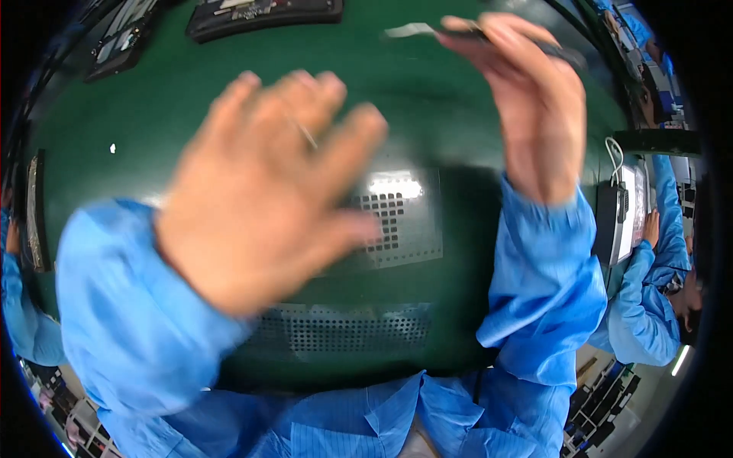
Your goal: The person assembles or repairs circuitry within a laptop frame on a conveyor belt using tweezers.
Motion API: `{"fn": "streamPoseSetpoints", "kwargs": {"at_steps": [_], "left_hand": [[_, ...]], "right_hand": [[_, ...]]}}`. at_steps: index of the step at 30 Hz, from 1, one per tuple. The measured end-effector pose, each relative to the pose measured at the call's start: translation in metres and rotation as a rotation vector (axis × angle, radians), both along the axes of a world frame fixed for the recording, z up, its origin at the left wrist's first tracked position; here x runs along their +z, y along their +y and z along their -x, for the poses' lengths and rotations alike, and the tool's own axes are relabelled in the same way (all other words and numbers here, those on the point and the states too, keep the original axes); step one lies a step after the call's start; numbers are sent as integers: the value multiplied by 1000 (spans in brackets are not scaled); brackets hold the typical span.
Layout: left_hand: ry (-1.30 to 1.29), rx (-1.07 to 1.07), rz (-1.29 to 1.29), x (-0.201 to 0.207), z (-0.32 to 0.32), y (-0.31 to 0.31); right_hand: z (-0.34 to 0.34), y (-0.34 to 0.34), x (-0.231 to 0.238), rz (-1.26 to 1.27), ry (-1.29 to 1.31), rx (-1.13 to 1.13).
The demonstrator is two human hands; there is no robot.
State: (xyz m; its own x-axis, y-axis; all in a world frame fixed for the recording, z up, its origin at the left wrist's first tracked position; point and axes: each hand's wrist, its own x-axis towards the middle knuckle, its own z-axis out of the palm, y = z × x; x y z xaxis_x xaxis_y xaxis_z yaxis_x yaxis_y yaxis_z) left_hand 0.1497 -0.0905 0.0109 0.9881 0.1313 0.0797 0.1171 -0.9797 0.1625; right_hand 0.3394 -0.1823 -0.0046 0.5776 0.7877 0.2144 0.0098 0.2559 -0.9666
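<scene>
My left hand (252, 191) hovers over the green mat, blurred by motion. Its fingers are spread, and a thin bright line shows by the middle ones. Partly under its thumb lies a clear plastic sheet (420, 229) with rows of small black squares. Up at the far right, my right hand (534, 76) is closed round a slim tool with a dark handle and a thin, pale, flat blade (410, 30). The blade points left, above the mat and apart from it. Nearer my body lies a second clear sheet with many small dark dots (351, 330).
A black tray (263, 19) with small metal parts stands at the far edge. Another dark tray (122, 42) is at the far left. A white scrap (113, 148) lies on the mat. A box with a white cable (611, 221) stands right. Other people in blue sleeves sit at both sides.
</scene>
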Motion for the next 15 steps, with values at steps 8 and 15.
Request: {"fn": "streamPoseSetpoints", "kwargs": {"at_steps": [8,15], "left_hand": [[-89,792,33,-75,9,182],[-356,693,140,-71,-2,151]], "right_hand": [[13,131,-62,-162,210,102],[20,141,-41,-286,402,127]]}}
